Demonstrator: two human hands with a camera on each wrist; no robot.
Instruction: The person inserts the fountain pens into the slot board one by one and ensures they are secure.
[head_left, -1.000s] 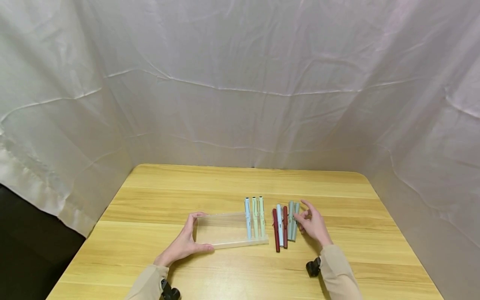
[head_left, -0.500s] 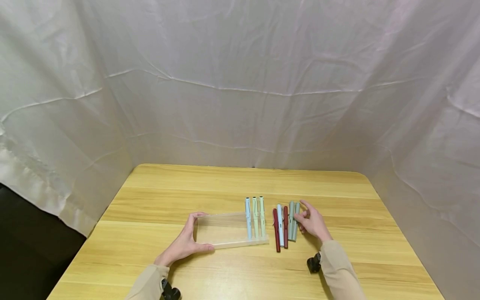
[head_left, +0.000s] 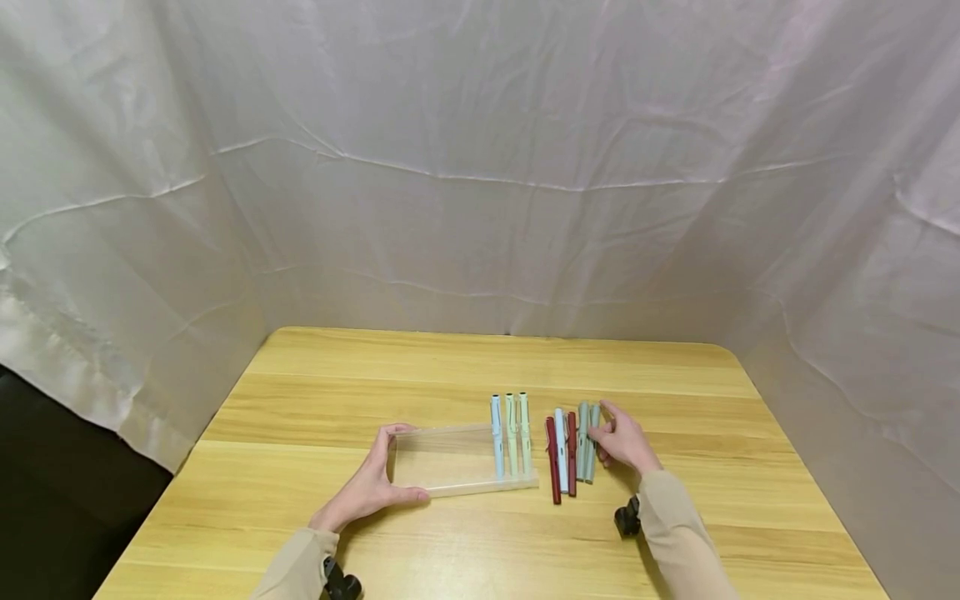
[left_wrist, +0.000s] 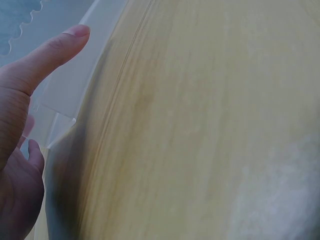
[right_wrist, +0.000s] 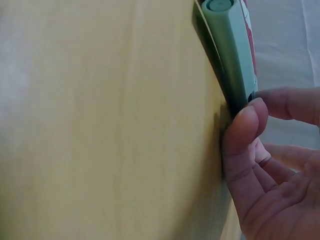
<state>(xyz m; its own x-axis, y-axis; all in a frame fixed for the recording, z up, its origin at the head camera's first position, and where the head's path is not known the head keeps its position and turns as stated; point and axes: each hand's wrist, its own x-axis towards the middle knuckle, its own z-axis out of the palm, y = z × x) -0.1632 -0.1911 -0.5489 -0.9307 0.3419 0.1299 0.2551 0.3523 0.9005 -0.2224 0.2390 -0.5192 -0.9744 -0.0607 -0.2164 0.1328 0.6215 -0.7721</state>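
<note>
Pinching the outer grey-green pen (right_wrist: 230, 47) beside a clear tray (head_left: 465, 487)

From where I stand, the right hand (head_left: 628, 446) covers part of that pen, and the right wrist view loses the pen's far end behind the fingertips. Thumb and fingers pinch it there; the remaining fingers curl loosely, partly hidden. A second grey-green pen (head_left: 582, 437) lies just beside it, and past them that view gives only slivers of red and white, too thin to make out.

Over at the tray's left end, the left hand (head_left: 367, 487) grips the frame, thumb along the near wall, fingers around the far corner, mostly out of sight. The left wrist view cuts the tray off at the top edge, leaving a frosted wall and a scalloped strip.

The pinched pen is smooth and faceted, with a round inset in the end facing the right wrist camera. It lies on the wooden table (head_left: 480, 550), at the right of a loose row: dark red pen (head_left: 553, 462), light blue pen (head_left: 561, 454), another dark red pen (head_left: 572, 458), then the grey-green pair. In the tray's right end sit a pale blue pen (head_left: 497, 437) and two pale green pens (head_left: 512, 437), their far ends jutting past the rim.
</note>
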